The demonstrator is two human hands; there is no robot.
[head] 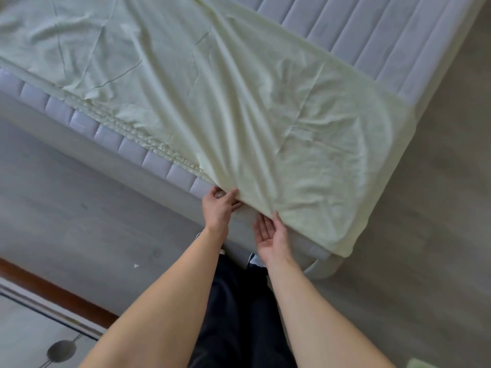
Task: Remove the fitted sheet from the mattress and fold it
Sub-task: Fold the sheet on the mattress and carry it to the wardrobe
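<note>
A pale green fitted sheet point(202, 102) lies wrinkled over the grey quilted mattress point(372, 41), still wrapped round the near corner at the lower right. Its gathered elastic edge runs along the near side of the mattress. My left hand point(218, 208) pinches the sheet's edge at the mattress side, thumb on top of the fabric. Just to its right, my right hand point(271, 235) is palm up with its fingers tucked under the sheet's edge and its thumb on the cloth.
The bed base point(106, 166) runs diagonally below the mattress. Grey wood-look floor point(438, 208) lies on both sides of the bed. A brown threshold strip point(53, 288) and a pale surface with a round dark knob point(61, 350) sit at the lower left. My dark trousers are below my arms.
</note>
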